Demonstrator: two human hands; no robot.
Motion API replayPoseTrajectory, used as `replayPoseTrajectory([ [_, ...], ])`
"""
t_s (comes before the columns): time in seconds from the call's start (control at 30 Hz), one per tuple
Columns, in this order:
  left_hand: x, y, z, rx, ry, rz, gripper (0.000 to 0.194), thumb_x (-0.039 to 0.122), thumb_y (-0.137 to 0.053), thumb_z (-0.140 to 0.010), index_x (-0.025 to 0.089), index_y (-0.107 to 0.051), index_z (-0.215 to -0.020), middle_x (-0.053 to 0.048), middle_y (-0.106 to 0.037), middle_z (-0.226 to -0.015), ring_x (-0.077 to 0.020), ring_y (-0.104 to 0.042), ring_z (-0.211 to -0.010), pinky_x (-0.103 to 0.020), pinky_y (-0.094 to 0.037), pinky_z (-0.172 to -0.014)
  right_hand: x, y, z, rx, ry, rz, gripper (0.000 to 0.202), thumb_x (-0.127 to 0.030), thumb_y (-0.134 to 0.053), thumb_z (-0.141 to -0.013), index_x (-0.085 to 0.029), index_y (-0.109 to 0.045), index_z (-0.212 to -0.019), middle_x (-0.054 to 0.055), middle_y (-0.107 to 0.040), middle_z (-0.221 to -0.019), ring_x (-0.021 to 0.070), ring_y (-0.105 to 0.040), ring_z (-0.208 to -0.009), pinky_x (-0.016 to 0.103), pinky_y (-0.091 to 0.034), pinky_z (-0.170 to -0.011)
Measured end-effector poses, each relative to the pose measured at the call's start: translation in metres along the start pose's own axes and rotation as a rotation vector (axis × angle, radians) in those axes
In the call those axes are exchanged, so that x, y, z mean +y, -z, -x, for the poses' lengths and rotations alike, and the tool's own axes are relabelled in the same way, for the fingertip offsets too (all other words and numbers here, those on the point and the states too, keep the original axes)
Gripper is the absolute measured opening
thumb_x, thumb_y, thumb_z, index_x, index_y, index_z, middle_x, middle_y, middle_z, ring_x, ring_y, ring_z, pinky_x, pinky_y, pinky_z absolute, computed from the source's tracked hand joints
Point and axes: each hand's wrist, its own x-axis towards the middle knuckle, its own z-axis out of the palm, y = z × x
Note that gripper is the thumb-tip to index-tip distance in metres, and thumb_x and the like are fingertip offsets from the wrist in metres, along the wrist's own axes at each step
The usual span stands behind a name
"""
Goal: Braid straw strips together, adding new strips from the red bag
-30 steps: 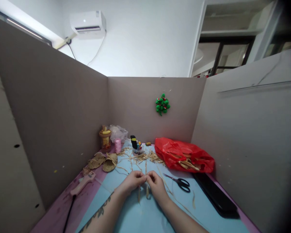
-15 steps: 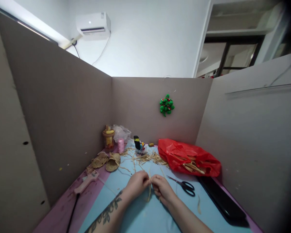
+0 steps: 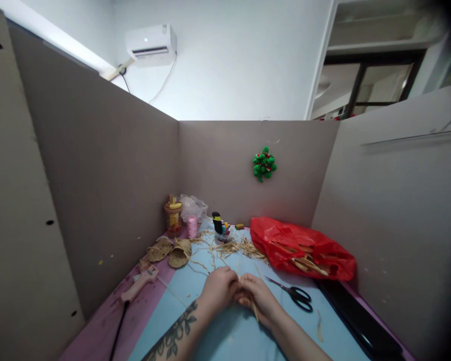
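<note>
Over the light blue table cover, my left hand [image 3: 221, 287] and my right hand [image 3: 256, 295] meet with their fingers pinched together. Between them they grip a thin straw strip [image 3: 255, 312], whose loose end hangs below my right fingers. Another pale end pokes up just above the fingertips. Most of the strip is hidden by my fingers. Black-handled scissors [image 3: 295, 295] lie to the right of my right hand, their tips pointing to the back left. Loose straw pieces [image 3: 244, 246] are scattered beyond both hands.
Red plastic bag [image 3: 285, 240] holding straw stands at the back right, beside a long black object [image 3: 355, 316]. On the left lie a pink glue gun [image 3: 141, 285] and small woven straw shapes [image 3: 179, 252]. Behind are pink thread [image 3: 192, 227] and a pen cup [image 3: 223, 235]. Partitions surround the table.
My hands have closed in on each other, and my right fingers have turned over the strip. Its hanging end has swung to the right. The whole view has shifted slightly.
</note>
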Motion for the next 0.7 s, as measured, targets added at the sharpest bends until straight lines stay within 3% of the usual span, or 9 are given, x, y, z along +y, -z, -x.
replayPoseTrajectory([
  [0.1, -0.001, 0.000, 0.000, -0.022, 0.003, 0.002, 0.020, 0.023, -0.044, -0.080, 0.017, -0.063, -0.078, -0.004, -0.060, -0.080, -0.0139, -0.053, -0.078, -0.021, -0.036, -0.067, 0.003, 0.002, -0.003, 0.002, 0.056, 0.072, 0.029, -0.037, -0.063, -0.067, -0.016, -0.044, -0.069, 0.000, -0.060, -0.059, 0.0078, -0.057, -0.048, 0.015, -0.038, -0.044],
  [0.3, 0.004, 0.010, 0.002, -0.077, 0.047, 0.061, 0.023, 0.026, -0.043, -0.080, 0.018, -0.064, -0.082, -0.004, -0.062, -0.083, -0.0136, -0.054, -0.076, -0.021, -0.036, -0.067, 0.005, 0.005, -0.006, 0.012, 0.174, 0.378, 0.033, -0.050, -0.051, -0.072, -0.018, -0.041, -0.071, -0.005, -0.054, -0.050, 0.0074, -0.048, -0.034, 0.016, -0.028, -0.033],
  [0.47, 0.007, 0.017, 0.002, -0.110, 0.096, 0.098, 0.026, 0.030, -0.045, -0.078, 0.017, -0.065, -0.084, -0.005, -0.063, -0.082, -0.0147, -0.053, -0.075, -0.022, -0.036, -0.064, 0.004, 0.006, -0.004, 0.052, 0.239, 0.608, 0.028, -0.046, -0.043, -0.077, -0.019, -0.042, -0.071, -0.007, -0.050, -0.046, 0.0057, -0.042, -0.030, 0.016, -0.025, -0.032],
  [0.7, 0.004, 0.011, 0.002, -0.131, 0.118, 0.043, 0.027, 0.029, -0.044, -0.077, 0.017, -0.067, -0.086, -0.007, -0.066, -0.086, -0.0167, -0.055, -0.078, -0.024, -0.037, -0.068, 0.010, 0.009, -0.007, 0.033, 0.246, 0.663, 0.028, -0.047, -0.041, -0.077, -0.020, -0.041, -0.069, -0.008, -0.048, -0.044, 0.0051, -0.038, -0.029, 0.017, -0.025, -0.032],
])
